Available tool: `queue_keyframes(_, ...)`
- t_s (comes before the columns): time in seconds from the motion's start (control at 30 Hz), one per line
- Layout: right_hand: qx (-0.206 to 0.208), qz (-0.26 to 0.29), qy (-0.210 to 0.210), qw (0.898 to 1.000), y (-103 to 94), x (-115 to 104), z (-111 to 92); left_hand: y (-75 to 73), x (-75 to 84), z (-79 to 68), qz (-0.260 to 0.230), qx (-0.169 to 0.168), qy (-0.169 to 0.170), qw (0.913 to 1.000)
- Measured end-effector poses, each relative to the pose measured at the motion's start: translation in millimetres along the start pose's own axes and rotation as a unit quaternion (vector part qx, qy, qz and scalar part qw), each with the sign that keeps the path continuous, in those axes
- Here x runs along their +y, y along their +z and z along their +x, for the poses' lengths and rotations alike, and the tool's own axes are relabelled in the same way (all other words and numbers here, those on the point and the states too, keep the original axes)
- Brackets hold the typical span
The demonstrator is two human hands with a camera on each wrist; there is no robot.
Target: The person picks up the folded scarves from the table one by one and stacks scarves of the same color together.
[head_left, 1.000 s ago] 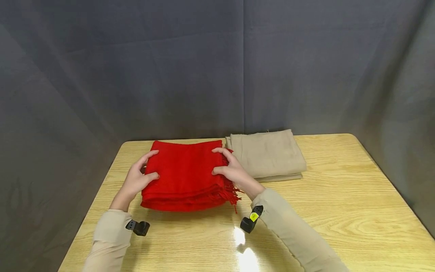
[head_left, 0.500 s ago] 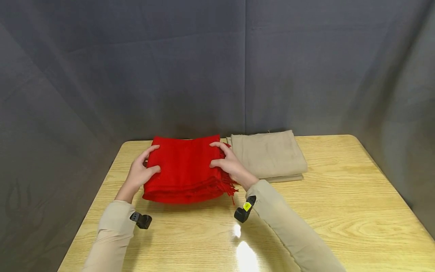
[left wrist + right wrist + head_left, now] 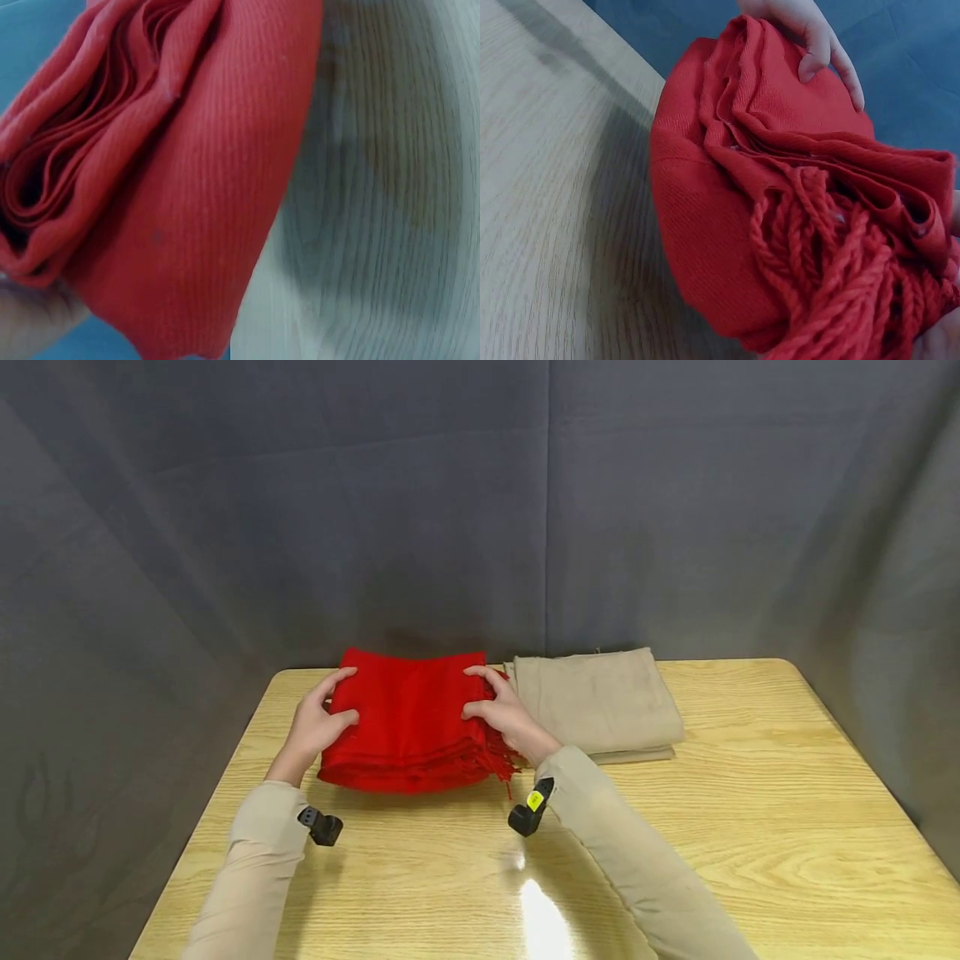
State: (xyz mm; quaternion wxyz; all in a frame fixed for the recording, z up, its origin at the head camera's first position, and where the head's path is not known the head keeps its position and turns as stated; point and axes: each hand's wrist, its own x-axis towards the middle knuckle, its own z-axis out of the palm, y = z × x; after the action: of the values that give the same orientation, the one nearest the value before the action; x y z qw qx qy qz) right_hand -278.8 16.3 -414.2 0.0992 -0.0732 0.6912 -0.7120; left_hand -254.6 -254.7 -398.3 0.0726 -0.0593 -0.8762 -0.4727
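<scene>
A red scarf (image 3: 408,706), folded into a thick bundle with a twisted fringe (image 3: 840,277) along its right end, is held between both hands. The left hand (image 3: 313,724) grips its left edge, thumb on top and the other fingers partly hidden beyond the cloth. On the fringed right edge the right hand (image 3: 512,714) has the same grip, its thumb and a finger over the top. In the left wrist view the folded layers of the scarf (image 3: 202,180) show, with a shadow on the wood beside them. The bundle's lower side sags in the middle.
A folded beige cloth (image 3: 596,702) lies on the wooden table (image 3: 750,827), just right of the scarf. A dark grey curtain (image 3: 420,510) hangs behind the table and along its sides.
Both hands have carried the red scarf away from the body, toward the table's back edge. Their grip looks the same, and the beige cloth stays in place.
</scene>
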Motion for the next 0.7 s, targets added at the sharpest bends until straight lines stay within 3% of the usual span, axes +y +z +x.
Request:
queue_keyframes(0.2, 0.011, 0.003, 0.004, 1.000, 1.6, 5.9, 5.7, 3.6, -2.0, 2.7, -0.006, 0.009, -0.003, 0.9999)
queue_keyframes(0.7, 0.027, 0.003, 0.026, 0.999, 6.8, 23.6, 16.5, 12.9, -11.3, 4.5, -0.014, 0.029, -0.047, 0.9984)
